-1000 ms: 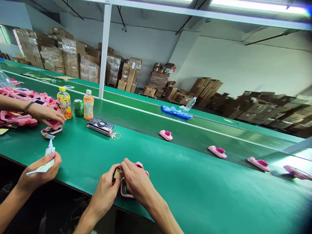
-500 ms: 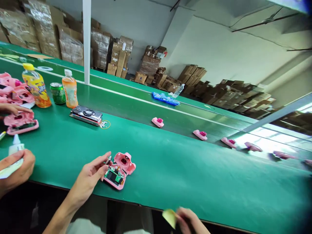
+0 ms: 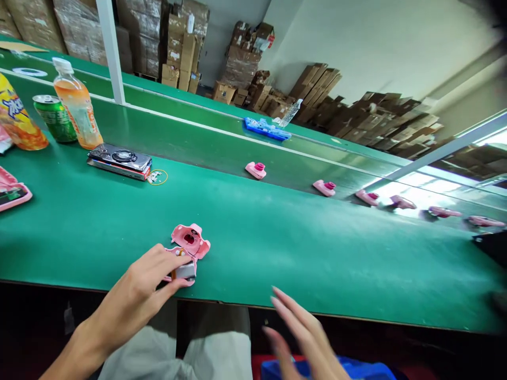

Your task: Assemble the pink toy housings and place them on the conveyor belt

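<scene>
In front of me on the green bench lies an opened pink toy camera (image 3: 190,241), its front shell folded away from the back half. My left hand (image 3: 144,287) pinches a small silver battery (image 3: 185,270) between thumb and fingers, over the back half. The battery and fingers cover most of the circuit board there. At the bench's front edge, my right hand (image 3: 304,338) is open, fingers spread and slightly blurred, holding nothing.
Behind the bench surface (image 3: 317,253), a belt carries several pink toy cameras (image 3: 256,170). On the left are a phone on a box (image 3: 121,161), an orange drink bottle (image 3: 78,105), a green can (image 3: 55,119) and another opened pink shell (image 3: 11,191). A blue bin (image 3: 364,369) shows below.
The yellow slip in my right hand is gone and its fingers have spread. My left hand has brought the silver battery over the circuit board. The view has shifted, leaving the co-worker's hands out of frame.
</scene>
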The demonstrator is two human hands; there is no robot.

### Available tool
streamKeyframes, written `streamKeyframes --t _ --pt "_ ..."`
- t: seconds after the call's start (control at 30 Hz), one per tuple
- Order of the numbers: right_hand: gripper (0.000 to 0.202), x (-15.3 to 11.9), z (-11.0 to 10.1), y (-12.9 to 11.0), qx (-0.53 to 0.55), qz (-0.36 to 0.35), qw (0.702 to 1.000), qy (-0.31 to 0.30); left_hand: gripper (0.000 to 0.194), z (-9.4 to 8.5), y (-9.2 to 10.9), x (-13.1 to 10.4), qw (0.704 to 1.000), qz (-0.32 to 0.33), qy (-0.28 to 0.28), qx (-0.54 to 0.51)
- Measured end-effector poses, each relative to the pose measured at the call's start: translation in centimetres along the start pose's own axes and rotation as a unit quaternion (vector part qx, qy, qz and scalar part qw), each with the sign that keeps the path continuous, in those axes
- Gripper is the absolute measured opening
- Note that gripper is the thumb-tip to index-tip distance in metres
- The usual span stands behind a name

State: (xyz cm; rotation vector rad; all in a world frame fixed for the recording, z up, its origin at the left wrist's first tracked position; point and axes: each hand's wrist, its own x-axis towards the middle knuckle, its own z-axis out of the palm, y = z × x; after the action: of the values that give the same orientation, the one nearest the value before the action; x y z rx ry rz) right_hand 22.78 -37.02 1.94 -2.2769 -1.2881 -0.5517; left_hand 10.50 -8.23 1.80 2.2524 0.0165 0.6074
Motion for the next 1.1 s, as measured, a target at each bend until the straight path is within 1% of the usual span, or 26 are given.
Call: streamKeyframes --t 0.03,0.07,0.1,0.17,0.23,0.33,0.37,0.47,0.5,0.53,0.6,0.73,0.83,1.0,1.1 --pt "0.043 2.5 0.8 -1.1 0.047 -0.086 0.995 -0.032 0.037 0.0 0.2 0.0 0.999 0.020 -0.021 0.025" --pt "0.040 4.8 1.5 -2.2 0.071 -0.149 0.982 -0.093 0.041 0.0 0.4 0.0 0.998 0.038 -0.037 0.045" --pt "0.035 6.8 2.1 -3.1 0.088 -0.191 0.969 -0.129 0.044 0.1 0.5 0.0 0.995 0.056 -0.048 0.060" --pt "0.029 9.6 2.9 -4.6 0.108 -0.231 0.952 -0.171 0.042 0.3 0.7 0.0 0.992 0.079 -0.060 0.078" --pt "0.026 10.6 3.2 -5.1 0.130 -0.233 0.949 -0.170 0.040 0.4 0.7 0.0 0.992 0.083 -0.060 0.079" --pt "0.027 10.5 3.1 -4.6 0.173 -0.213 0.948 -0.161 0.041 0.5 0.5 -0.1 0.996 0.058 -0.045 0.053" --pt "0.028 10.4 3.0 -4.3 0.188 -0.205 0.948 -0.158 0.044 0.4 0.4 -0.2 0.997 0.049 -0.040 0.044" --pt "0.030 10.6 2.9 -3.5 0.213 -0.181 0.947 -0.158 0.069 0.4 0.0 -0.7 0.998 0.027 -0.025 0.048" --pt "0.031 10.7 3.0 -3.4 0.218 -0.176 0.946 -0.161 0.070 0.5 -0.1 -0.9 0.998 0.019 -0.015 0.062" --pt "0.032 10.8 3.0 -3.3 0.223 -0.171 0.946 -0.164 0.064 0.6 -0.2 -1.0 0.997 0.011 -0.004 0.075" --pt "0.033 10.9 3.2 -3.4 0.232 -0.166 0.944 -0.164 0.041 1.1 -0.4 -1.2 0.995 -0.009 0.023 0.093" --pt "0.035 10.1 3.7 -3.5 0.215 -0.169 0.949 -0.157 0.020 2.4 -0.7 -1.2 0.990 -0.034 0.096 0.100" --pt "0.037 9.3 4.2 -3.2 0.183 -0.178 0.953 -0.163 0.015 2.9 -0.8 -1.2 0.988 -0.040 0.113 0.092" --pt "0.038 9.0 5.0 -3.1 0.138 -0.210 0.953 -0.168 0.016 2.8 -0.8 -1.1 0.989 -0.018 0.112 0.094" --pt "0.039 9.2 5.0 -3.3 0.113 -0.226 0.950 -0.183 0.017 2.6 -0.8 -1.1 0.990 -0.014 0.103 0.090"
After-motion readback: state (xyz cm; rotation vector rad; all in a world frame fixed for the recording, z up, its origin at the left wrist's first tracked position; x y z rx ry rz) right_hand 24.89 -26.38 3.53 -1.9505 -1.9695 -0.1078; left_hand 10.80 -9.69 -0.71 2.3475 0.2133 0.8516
